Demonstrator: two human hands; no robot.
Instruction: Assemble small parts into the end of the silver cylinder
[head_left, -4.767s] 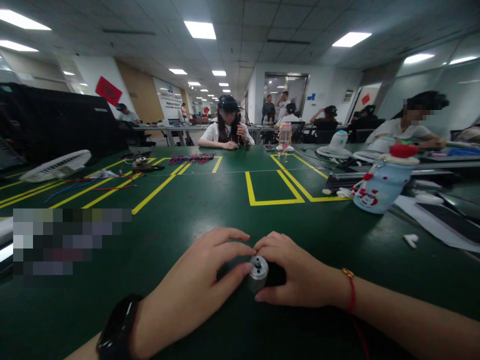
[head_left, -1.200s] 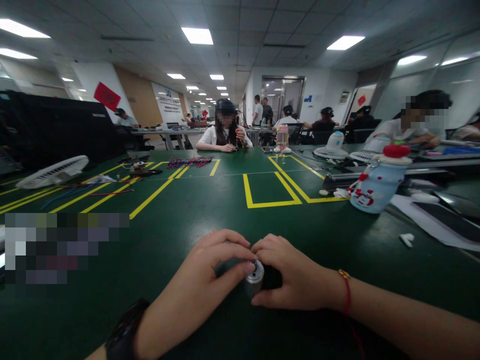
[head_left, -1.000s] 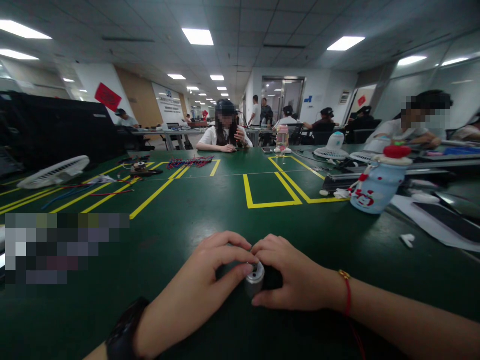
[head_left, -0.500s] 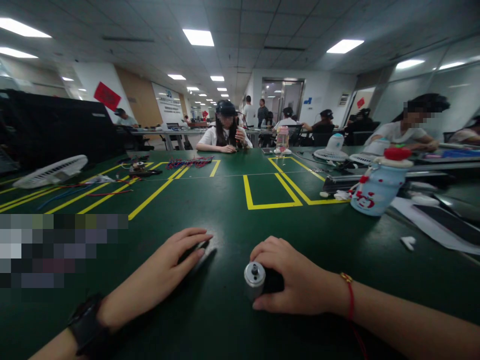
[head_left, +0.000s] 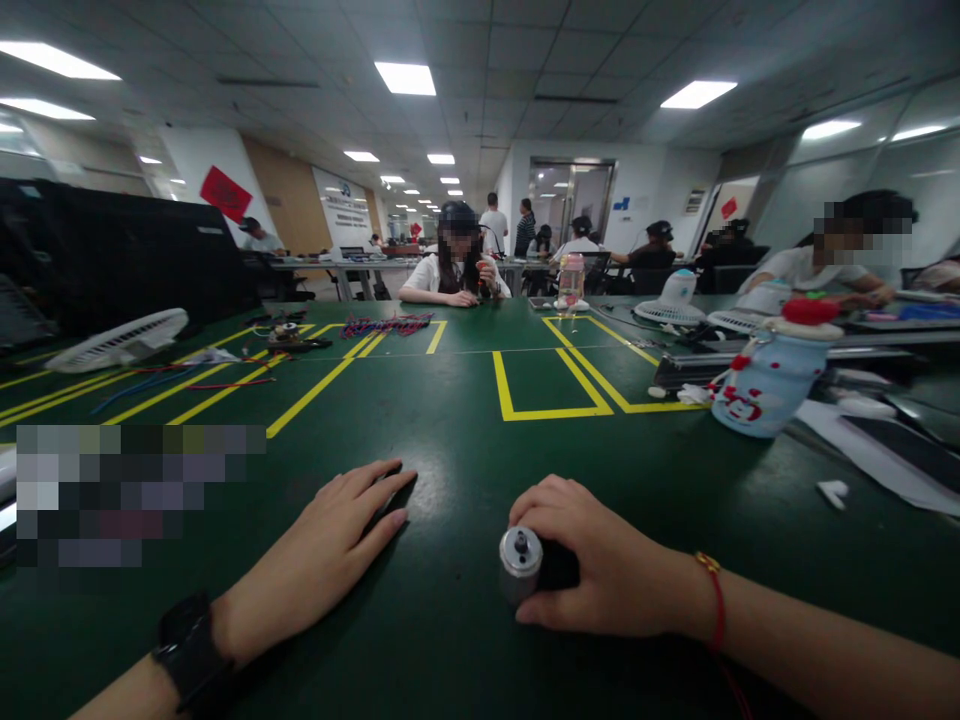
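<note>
My right hand (head_left: 574, 560) is wrapped round a small silver cylindrical motor (head_left: 520, 565), which stands upright on the green table (head_left: 442, 430). A short dark shaft shows on the motor's top face, and its far side is hidden by my fingers. To the left, my left hand (head_left: 349, 520) rests palm down on the table, its fingers stretched out and holding nothing. A gap of bare tabletop lies between the two hands. On the left wrist is a black watch (head_left: 191, 640); a red cord bracelet (head_left: 714, 600) circles the right wrist.
Yellow tape lines (head_left: 555, 413) mark the tabletop. A blue bottle with a red lid (head_left: 772, 385) stands at right, near a small white piece (head_left: 832, 492). Wires (head_left: 386, 325) and a white fan (head_left: 124, 340) lie at left. Across the table sits a person (head_left: 457, 265).
My left hand has flattened onto the table, its fingers lower than before. The right hand keeps its hold on the motor. The whole view has shifted slightly.
</note>
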